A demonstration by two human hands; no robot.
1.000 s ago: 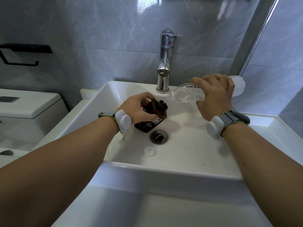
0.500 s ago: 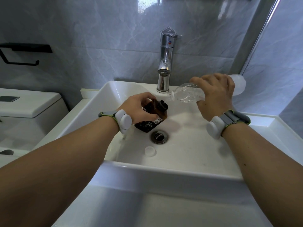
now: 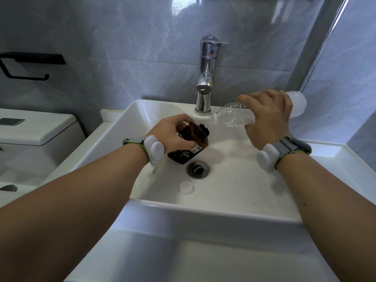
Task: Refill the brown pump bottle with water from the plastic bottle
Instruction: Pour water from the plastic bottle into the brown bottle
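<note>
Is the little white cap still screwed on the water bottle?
No, the white cap lies in the sink near the drain, and the plastic bottle has an open mouth.

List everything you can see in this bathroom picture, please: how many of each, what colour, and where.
brown pump bottle: 1, brown, pump off, tilted over the basin
plastic bottle: 1, clear, tipped, mouth just above the brown bottle's opening
cap: 1, white, basin floor near the front
drain: 1, dark metal, basin middle
sink: 1, white
tap: 1, chrome, behind the basin
toilet tank: 1, white, left
paper holder: 1, black, left wall
left hand: holds the brown bottle
right hand: holds the plastic bottle
</note>
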